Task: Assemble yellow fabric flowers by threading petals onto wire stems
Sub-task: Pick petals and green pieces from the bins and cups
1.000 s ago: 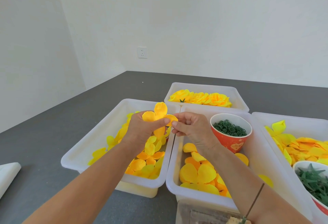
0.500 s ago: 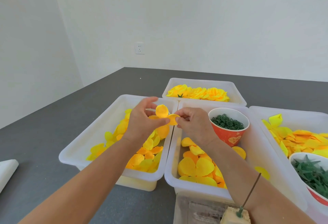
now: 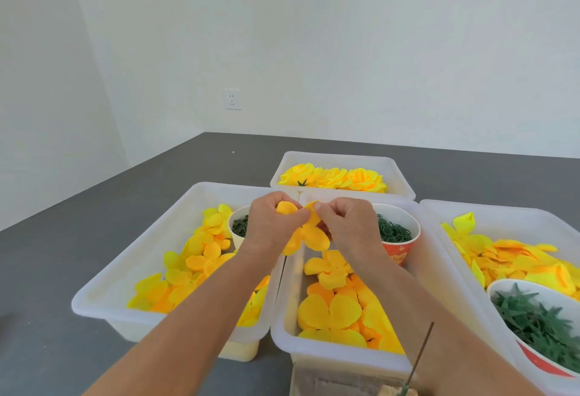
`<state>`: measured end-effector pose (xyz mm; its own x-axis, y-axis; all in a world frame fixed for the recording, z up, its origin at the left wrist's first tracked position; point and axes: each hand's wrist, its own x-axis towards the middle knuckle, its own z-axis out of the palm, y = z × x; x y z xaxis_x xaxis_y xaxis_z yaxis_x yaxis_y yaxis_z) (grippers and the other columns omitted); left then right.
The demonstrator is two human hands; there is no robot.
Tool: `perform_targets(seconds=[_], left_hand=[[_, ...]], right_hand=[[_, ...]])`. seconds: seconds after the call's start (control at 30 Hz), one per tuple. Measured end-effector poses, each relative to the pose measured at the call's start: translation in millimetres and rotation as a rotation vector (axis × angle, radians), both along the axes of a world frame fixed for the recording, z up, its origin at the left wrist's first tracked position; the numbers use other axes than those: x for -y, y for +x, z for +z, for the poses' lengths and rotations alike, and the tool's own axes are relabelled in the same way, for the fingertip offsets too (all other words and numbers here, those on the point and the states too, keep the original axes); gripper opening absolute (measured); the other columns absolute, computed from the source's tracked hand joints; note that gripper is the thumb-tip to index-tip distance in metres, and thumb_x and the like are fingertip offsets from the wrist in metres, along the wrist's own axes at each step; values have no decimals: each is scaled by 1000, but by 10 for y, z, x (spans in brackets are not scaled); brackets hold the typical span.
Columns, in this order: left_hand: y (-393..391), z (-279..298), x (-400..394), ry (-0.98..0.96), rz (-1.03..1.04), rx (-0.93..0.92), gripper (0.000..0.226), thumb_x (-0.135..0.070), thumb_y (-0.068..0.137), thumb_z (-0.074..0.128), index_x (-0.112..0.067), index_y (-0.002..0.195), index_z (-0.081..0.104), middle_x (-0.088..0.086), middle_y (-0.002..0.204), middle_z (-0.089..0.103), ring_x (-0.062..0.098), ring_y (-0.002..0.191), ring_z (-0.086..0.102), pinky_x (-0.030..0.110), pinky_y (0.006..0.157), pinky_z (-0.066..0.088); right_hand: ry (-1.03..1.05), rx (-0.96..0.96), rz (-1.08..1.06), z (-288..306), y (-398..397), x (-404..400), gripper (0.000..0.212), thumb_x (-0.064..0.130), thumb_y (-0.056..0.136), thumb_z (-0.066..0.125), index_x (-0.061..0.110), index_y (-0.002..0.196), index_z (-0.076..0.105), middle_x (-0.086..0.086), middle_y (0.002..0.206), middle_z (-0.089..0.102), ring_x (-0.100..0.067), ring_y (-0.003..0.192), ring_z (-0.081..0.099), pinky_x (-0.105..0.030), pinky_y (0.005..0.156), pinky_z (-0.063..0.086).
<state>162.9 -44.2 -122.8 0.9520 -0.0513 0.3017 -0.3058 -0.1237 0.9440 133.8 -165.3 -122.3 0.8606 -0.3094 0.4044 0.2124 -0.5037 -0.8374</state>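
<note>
The petal piece (image 3: 306, 234) is being held in the air between both hands, above the adjoining rims of the left bin (image 3: 94, 295) and the middle bin (image 3: 284, 326), near the front edge of the counter (image 3: 62, 238). The left hand (image 3: 271, 229) is pinching one lobe between thumb and fingers; the right hand (image 3: 348, 227) is pinching the neighbouring lobe. Compared with a second ago, the piece is being gripped lower and closer in, and its upper lobes are being folded together, no longer spread flat. This is being read as shaping or separating a layer before threading. The wire stem (image 3: 422, 353) is standing untouched in its block at the near edge, so threading is judged not yet begun. Finished flowers (image 3: 332, 177) are lying in the far bin (image 3: 398, 172). Green rings are being kept in the red cup (image 3: 397, 243).
</note>
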Motion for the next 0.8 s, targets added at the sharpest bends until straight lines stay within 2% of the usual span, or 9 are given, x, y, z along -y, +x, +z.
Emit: perform_targets(seconds=[0.1, 0.17, 0.27, 0.33, 0.43, 0.5, 0.57, 0.7, 0.8], left_hand=[[11, -79, 7, 52, -133, -18, 15, -15, 75, 76, -22, 68, 66, -12, 58, 61, 3, 56, 54, 13, 51, 42], [24, -91, 10, 4, -218, -84, 12, -10, 78, 72, -16, 69, 68, -6, 59, 63, 7, 55, 54, 17, 52, 43], [34, -58, -28, -211, -393, -325, 8, -13, 72, 69, -6, 76, 68, 5, 62, 66, 16, 54, 58, 23, 52, 45], [22, -49, -30, -257, -395, -374, 8, -13, 74, 67, -5, 76, 67, 7, 62, 65, 18, 56, 56, 24, 53, 43], [-34, -76, 18, 6, -124, -57, 14, -9, 86, 63, -13, 73, 66, -1, 65, 63, 11, 62, 53, 21, 56, 43], [-64, -79, 52, 120, 42, 181, 13, -12, 86, 63, -15, 74, 66, -7, 66, 62, 4, 63, 52, 20, 61, 43], [-67, -61, 45, 18, 94, 160, 13, -13, 88, 62, -11, 76, 65, -5, 66, 60, 8, 63, 51, 24, 59, 44], [-77, 17, -42, -489, -212, -294, 19, -12, 93, 53, -5, 76, 60, 2, 59, 58, 12, 52, 51, 20, 46, 42], [-48, -16, -29, -452, -45, -241, 18, -11, 92, 56, -5, 75, 57, 9, 65, 54, 19, 60, 47, 26, 53, 40]], right_hand=[[-326, -38, 49, 18, -21, 139, 30, 15, 89, 60, -9, 71, 62, -11, 64, 64, -16, 60, 56, -25, 58, 37], [-113, -79, 184, 7, -61, 212, 27, 11, 90, 60, -9, 71, 61, -5, 56, 59, -3, 48, 53, -15, 48, 37], [344, -140, 425, -4, -109, 244, 22, 8, 90, 58, -1, 70, 61, -4, 57, 60, -8, 50, 56, -18, 48, 48], [378, -140, 440, -11, -128, 223, 22, 11, 91, 57, 4, 70, 63, -3, 58, 62, -9, 51, 57, -19, 50, 49], [319, -82, 337, -43, -129, 160, 24, 15, 89, 62, 10, 65, 65, 7, 51, 60, -2, 46, 51, -17, 47, 42], [364, -89, 348, -56, -126, 133, 10, 13, 83, 69, 7, 76, 70, 5, 58, 66, -3, 53, 59, -17, 51, 48], [421, -117, 379, -55, -108, 124, 10, 8, 81, 69, -1, 87, 71, -2, 66, 71, -9, 60, 66, -20, 56, 53], [564, -144, 488, -10, -76, 65, 8, 4, 83, 64, 5, 76, 69, -4, 64, 69, -12, 57, 65, -22, 57, 54], [551, -155, 409, 3, -53, 22, 10, 14, 82, 68, 8, 73, 69, -5, 62, 68, -10, 53, 64, -20, 49, 51]])
